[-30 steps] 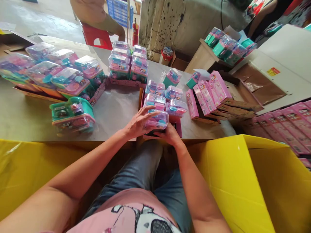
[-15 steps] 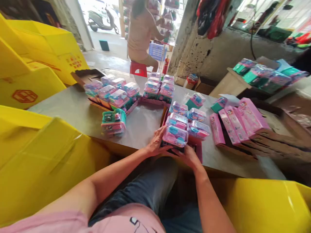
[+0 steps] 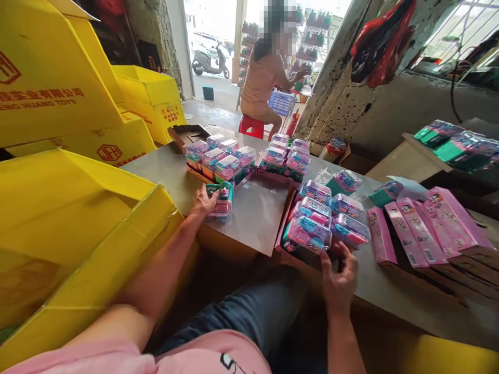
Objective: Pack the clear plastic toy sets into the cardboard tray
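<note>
My left hand (image 3: 205, 202) is closed on the left side of a green and pink plastic toy case (image 3: 223, 209), which lies on its side on the table. At the table's front edge my right hand (image 3: 340, 272) has its fingers apart and holds nothing. Its fingertips are close to the near end of a pink display box (image 3: 279, 243). That box holds several clear-lidded toy cases (image 3: 309, 232) in two rows. The front right corner of the box has a gap with no case in it.
Two more filled boxes of toy cases (image 3: 228, 167) stand farther back on the grey table (image 3: 259, 208). Folded pink cartons (image 3: 414, 231) lie to the right. Big yellow cartons (image 3: 117, 218) crowd the left side. A person (image 3: 259, 78) sits on a red stool by the doorway.
My left hand has left the filled display box and moved left to take hold of the lone toy case. My right hand has drawn off the front case. The view has turned left.
</note>
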`<state>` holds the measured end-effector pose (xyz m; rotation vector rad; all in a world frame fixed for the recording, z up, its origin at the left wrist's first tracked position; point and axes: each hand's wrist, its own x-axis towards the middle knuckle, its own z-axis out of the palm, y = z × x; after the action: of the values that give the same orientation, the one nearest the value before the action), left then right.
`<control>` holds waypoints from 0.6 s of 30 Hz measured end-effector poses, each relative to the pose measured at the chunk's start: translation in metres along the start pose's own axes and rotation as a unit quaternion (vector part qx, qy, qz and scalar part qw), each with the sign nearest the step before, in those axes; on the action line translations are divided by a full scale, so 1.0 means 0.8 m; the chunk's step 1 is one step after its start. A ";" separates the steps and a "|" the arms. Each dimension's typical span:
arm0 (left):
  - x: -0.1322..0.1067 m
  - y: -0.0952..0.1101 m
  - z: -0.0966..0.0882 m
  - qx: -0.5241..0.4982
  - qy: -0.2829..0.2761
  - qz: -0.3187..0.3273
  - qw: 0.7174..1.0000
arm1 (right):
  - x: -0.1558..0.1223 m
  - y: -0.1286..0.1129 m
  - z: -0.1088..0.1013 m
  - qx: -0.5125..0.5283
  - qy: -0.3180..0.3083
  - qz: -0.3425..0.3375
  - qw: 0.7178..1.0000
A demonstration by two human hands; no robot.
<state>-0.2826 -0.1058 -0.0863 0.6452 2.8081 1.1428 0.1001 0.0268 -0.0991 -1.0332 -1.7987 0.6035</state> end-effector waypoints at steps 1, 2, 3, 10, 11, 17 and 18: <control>-0.004 -0.007 -0.001 0.010 -0.045 -0.012 0.999 | -0.017 -0.009 0.005 -0.003 0.051 -0.010 0.999; -0.013 -0.011 0.000 0.027 -0.090 -0.009 0.996 | -0.036 -0.018 0.013 0.005 0.075 -0.018 0.997; -0.023 -0.013 0.000 0.050 -0.134 0.000 0.990 | -0.055 -0.028 0.023 0.025 0.062 -0.018 0.998; -0.031 0.013 0.023 0.018 -0.075 0.183 0.980 | -0.129 -0.066 0.118 0.195 -0.227 0.302 0.905; -0.025 0.018 0.031 -0.020 -0.108 0.200 0.974 | -0.129 -0.068 0.127 0.229 -0.249 0.358 0.870; -0.033 0.023 0.042 -0.099 -0.320 0.150 0.930 | -0.111 -0.093 0.155 0.383 -0.268 0.478 0.744; -0.038 0.019 0.034 -0.095 -0.323 0.151 0.929 | -0.110 -0.099 0.155 0.396 -0.267 0.479 0.737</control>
<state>-0.2441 -0.0905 -0.0996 1.2004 2.0645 0.9796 -0.0248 -0.0849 -0.1356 -1.1468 -1.0264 2.2658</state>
